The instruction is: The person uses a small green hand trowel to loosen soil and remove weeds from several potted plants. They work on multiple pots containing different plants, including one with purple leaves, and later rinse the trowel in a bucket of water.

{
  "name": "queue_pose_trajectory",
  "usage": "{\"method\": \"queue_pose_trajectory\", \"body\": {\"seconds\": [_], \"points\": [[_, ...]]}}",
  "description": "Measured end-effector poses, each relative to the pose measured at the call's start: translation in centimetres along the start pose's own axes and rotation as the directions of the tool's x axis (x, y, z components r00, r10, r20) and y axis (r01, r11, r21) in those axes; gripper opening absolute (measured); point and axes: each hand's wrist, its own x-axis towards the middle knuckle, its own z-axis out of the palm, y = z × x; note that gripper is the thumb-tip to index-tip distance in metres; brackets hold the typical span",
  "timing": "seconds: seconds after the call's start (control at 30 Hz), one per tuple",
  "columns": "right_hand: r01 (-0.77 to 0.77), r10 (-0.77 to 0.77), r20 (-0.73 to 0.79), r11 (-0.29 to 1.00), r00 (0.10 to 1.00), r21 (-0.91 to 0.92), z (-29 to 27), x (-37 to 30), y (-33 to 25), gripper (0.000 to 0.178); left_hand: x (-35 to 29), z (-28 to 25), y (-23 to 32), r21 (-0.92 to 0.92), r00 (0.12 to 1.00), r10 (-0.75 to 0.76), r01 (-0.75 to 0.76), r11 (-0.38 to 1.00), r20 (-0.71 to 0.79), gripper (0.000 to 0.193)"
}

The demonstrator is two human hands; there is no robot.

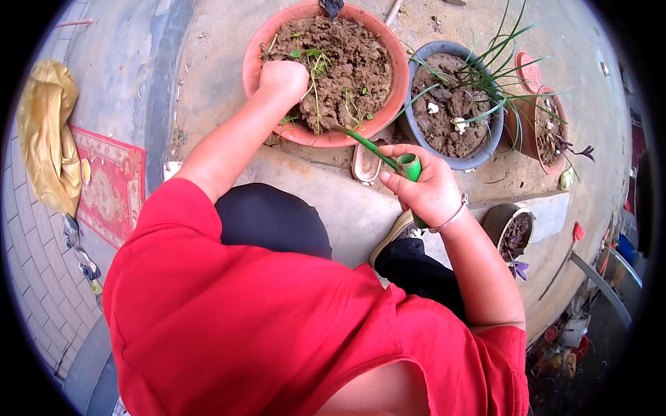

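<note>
A wide terracotta-coloured pot (394,45) full of clumpy brown soil (357,59) stands in front of me. My left hand (284,80) is closed in a fist over the soil at the pot's left side. Beside it are thin green seedlings (318,66); whether its fingers pinch a stem is hidden. My right hand (431,186) grips a green garden tool (371,147) by its round handle, right of the pot's near rim. The tool's slim neck reaches over that rim to the soil, and its working end cannot be made out.
To the right stand a grey-blue pot (494,142) with a long-leaved plant, a brown pot (525,125) and a small tilted pot (496,223). A small oblong dish (366,163) lies below the big pot. Left are a red mat (107,184) and a yellowish bag (48,132).
</note>
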Motion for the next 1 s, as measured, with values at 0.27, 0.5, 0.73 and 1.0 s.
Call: {"method": "queue_pose_trajectory", "body": {"seconds": [0.27, 0.5, 0.73, 1.0], "points": [[0.031, -0.031, 0.004, 0.999, 1.0, 0.037, -0.5, -0.8, -1.6, 0.035, -1.4, -0.5, -6.1, -0.332, 0.893, 0.266, -0.39, 0.859, -0.362, 0.023], [0.014, -0.007, -0.02, 0.925, 1.0, 0.379, 0.5, 2.2, -1.6, 0.039, -3.9, -1.4, -3.7, -0.208, 0.698, 0.49, -0.662, 0.72, -0.522, 0.028], [0.039, -0.031, -0.036, 0.965, 0.999, 0.26, 1.4, 1.2, -2.1, 0.039, -3.7, -0.6, -3.2, -0.219, 0.792, 0.377, -0.524, 0.823, -0.479, 0.027], [0.003, -0.002, -0.05, 1.0, 0.999, 0.025, 0.4, -1.7, -3.6, 0.036, -3.0, -0.2, -4.1, -0.267, 0.863, 0.088, -0.248, 0.931, -0.498, 0.029]]}}
